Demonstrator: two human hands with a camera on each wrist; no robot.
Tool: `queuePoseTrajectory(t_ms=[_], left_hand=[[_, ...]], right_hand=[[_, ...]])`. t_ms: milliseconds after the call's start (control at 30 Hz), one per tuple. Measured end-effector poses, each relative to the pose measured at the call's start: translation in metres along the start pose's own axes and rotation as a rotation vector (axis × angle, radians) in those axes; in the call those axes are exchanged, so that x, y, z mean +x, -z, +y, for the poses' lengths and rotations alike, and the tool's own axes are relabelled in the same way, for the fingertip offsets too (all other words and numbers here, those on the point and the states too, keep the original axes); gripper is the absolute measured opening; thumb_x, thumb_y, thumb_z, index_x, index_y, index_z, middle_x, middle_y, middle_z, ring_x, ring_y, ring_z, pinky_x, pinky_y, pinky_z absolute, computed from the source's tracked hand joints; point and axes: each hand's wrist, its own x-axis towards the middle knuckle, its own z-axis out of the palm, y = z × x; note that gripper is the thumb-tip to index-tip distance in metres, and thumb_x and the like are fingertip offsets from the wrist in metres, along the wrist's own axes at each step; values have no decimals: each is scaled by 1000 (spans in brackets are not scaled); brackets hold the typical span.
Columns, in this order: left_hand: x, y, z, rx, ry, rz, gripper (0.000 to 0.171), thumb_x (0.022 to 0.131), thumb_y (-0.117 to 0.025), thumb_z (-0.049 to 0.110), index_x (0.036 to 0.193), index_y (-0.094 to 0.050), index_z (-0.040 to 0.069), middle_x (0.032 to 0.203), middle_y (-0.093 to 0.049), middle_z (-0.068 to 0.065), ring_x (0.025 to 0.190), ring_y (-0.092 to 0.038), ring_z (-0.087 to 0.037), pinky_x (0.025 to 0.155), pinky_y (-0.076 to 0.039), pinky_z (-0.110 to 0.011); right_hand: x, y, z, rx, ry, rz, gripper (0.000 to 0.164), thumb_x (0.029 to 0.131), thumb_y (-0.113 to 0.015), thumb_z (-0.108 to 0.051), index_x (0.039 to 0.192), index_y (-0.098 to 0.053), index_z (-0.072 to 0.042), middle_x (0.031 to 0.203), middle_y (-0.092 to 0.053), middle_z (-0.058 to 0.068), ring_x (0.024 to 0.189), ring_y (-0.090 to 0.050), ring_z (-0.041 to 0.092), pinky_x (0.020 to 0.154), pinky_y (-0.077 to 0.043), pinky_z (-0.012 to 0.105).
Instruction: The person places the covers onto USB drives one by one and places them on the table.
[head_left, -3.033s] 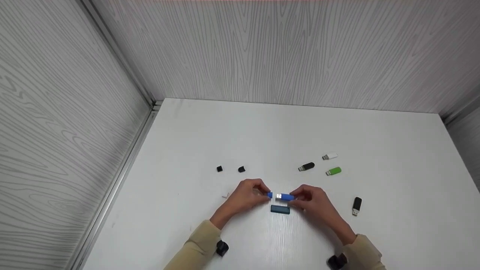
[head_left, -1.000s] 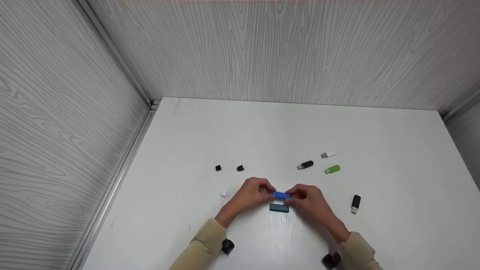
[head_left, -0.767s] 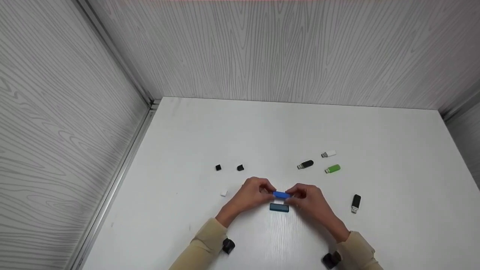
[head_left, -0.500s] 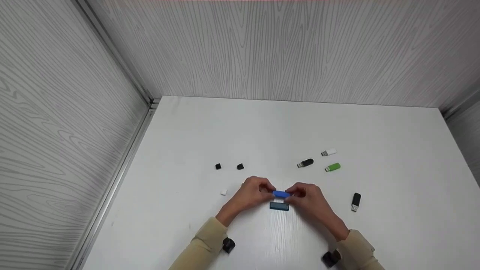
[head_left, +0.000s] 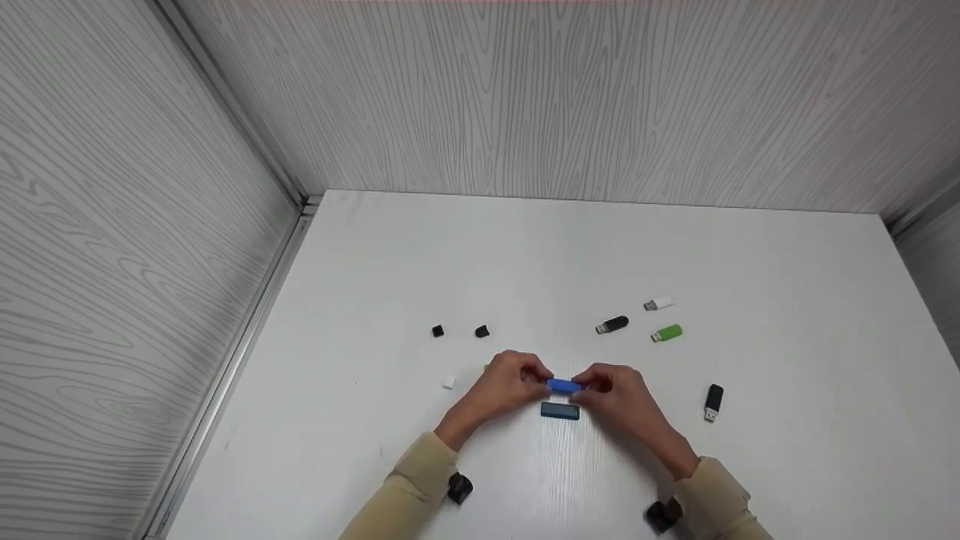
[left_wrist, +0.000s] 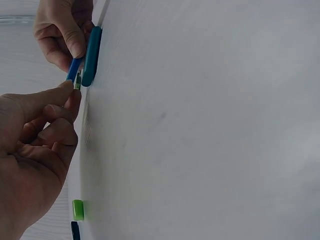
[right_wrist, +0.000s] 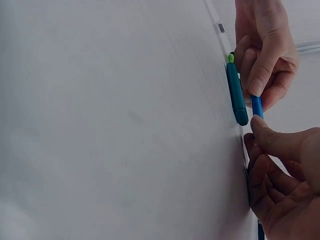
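Note:
In the head view, both hands meet over the middle of the table on a blue USB flash drive point(head_left: 563, 386). My left hand point(head_left: 502, 386) pinches its left, cap end between thumb and fingers. Its other end is pinched by my right hand point(head_left: 616, 394). Cap and body sit together, with no bare metal plug showing from above. Just nearer to me on the table lies a teal flat bar point(head_left: 560, 411) with rounded edges, which the right wrist view shows close beside the blue drive point(right_wrist: 257, 106).
Uncapped flash drives lie to the right: black point(head_left: 616, 323), white point(head_left: 661, 303), green point(head_left: 669, 332) and black-and-white point(head_left: 714, 401). Two black caps point(head_left: 438, 331) and a white cap point(head_left: 448, 383) lie left. A green cap point(left_wrist: 78, 210) is mostly hidden behind my left hand. Panels point(head_left: 525, 97) border the table.
Three seconds ago the blue cap and drive were apart, with the metal plug bare. My hands brought them together by one second ago, and have kept the same hold since.

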Motion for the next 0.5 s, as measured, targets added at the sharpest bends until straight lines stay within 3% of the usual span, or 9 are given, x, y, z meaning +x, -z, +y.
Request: queuePoseTrajectory(t_ms=[200, 333, 500], left_hand=[[-4, 1, -1, 70, -9, 10, 14, 95, -78, 13, 109, -80, 11, 105, -80, -2, 91, -64, -4, 87, -52, -24], [-6, -1, 1, 96, -13, 27, 16, 95, -78, 13, 110, -79, 11, 104, -80, -2, 86, -61, -4, 81, -49, -21], [-8, -2, 2, 135, -22, 43, 16, 96, -77, 14, 112, -79, 11, 107, -74, -3, 90, -58, -7, 81, -48, -20]], right_hand=[[2, -2, -3, -36, -30, -11, 16, 89, -84, -10, 104, -80, -12, 95, -78, 1, 83, -59, 14, 76, -49, 21], [2, -2, -4, -45, -58, 2, 18, 89, -85, -12, 106, -78, -13, 92, -76, 0, 83, -59, 14, 76, -49, 21], [0, -1, -5, -45, -41, -2, 17, 89, -84, -11, 105, -78, -11, 90, -76, 1, 80, -60, 12, 75, -49, 20]])
